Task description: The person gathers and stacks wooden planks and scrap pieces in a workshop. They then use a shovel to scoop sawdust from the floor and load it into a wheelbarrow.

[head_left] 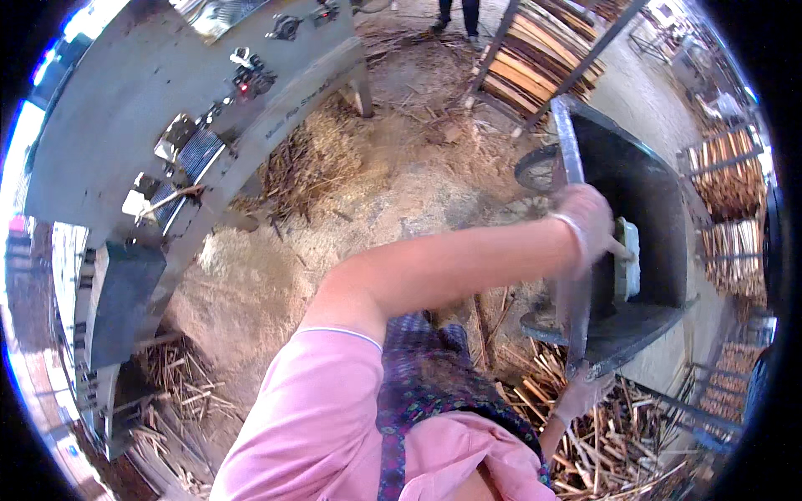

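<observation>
A black, deep-sided cart (678,192) stands at my right, tipped so that its hollow inside shows. My left arm reaches across to it in a short pink sleeve. Over the near rim, my left hand (585,219), in a thin pale glove and slightly blurred, grips a pale green-white oblong object (631,265) inside the cart. One digit lies across this object, whose exact kind I cannot make out. Lower down, my right hand (583,394), gloved too, holds the cart's edge at its bottom corner; part of its grip is hidden.
Spoked wheels (537,169) show beside the cart. A large grey machine (109,108) fills the left. Sawdust (326,159) and wood strips (597,442) litter the floor. Racks of stacked wood (535,63) stand at the back and right. Another person's legs (458,12) are at the far end.
</observation>
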`<state>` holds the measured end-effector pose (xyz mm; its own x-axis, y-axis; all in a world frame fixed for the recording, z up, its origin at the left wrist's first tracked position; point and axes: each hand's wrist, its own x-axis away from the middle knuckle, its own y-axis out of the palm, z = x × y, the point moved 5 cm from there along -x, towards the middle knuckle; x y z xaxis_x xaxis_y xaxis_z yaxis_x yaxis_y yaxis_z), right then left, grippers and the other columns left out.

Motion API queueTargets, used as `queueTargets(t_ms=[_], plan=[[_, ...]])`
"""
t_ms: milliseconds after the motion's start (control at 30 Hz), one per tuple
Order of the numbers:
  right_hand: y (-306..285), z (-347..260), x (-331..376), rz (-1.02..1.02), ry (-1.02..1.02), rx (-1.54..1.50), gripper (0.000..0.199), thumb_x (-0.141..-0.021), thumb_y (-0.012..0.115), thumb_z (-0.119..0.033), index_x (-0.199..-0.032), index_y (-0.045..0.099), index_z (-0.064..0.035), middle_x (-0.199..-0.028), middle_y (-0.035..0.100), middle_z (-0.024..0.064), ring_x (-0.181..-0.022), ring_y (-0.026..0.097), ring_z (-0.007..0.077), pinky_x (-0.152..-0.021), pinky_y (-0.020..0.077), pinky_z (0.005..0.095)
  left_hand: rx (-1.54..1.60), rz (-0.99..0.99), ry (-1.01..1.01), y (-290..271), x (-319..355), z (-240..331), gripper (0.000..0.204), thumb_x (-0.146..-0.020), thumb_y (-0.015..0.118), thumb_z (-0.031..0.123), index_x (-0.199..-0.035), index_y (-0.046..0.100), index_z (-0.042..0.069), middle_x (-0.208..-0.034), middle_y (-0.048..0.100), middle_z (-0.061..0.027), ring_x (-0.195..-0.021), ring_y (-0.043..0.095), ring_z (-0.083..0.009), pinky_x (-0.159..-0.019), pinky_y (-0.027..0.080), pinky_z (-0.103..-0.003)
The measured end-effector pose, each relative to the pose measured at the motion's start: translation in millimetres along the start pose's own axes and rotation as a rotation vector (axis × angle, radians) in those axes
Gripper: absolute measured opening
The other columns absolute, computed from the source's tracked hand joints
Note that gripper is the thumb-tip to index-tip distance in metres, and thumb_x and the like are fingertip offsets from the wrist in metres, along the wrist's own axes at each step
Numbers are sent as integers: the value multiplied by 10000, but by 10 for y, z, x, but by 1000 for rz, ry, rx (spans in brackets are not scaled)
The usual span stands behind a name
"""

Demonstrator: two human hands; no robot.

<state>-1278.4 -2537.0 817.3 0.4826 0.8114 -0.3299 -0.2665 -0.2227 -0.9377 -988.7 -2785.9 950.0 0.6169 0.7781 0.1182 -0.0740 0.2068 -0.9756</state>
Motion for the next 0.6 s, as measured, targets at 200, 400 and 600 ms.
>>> queueTargets(t_ms=[200, 400, 600], plan=[[459, -366, -34, -360, 273, -1584, 717, -993, 644, -423, -1452, 390, 67, -1454, 475, 233, -1355, 446, 363, -1128, 367, 476, -290, 89, 29, -805, 1249, 1001, 215, -747, 769, 323, -915, 772, 190, -715, 657, 17, -594, 618, -199, -466, 452, -414], [1076, -1291, -585, -840, 569, -2385, 501, -970, 665, -465, -1229, 586, -44, -1175, 642, 136, -1086, 610, 317, -930, 508, 461, -221, 422, -216, 212, 1827, 990, 352, -864, 616, 194, -1162, 625, 5, -742, 619, -47, -590, 622, -223, -435, 446, -420], [529, -1424, -600, -936, 558, -1858, 381, -982, 627, -472, -989, 620, -92, -1011, 633, 74, -910, 630, 246, -800, 544, 393, 70, 254, -233, 1052, 2156, 899, 363, -924, 566, 227, -1199, 597, -8, -813, 671, -117, -658, 688, -268, -488, 522, -442]])
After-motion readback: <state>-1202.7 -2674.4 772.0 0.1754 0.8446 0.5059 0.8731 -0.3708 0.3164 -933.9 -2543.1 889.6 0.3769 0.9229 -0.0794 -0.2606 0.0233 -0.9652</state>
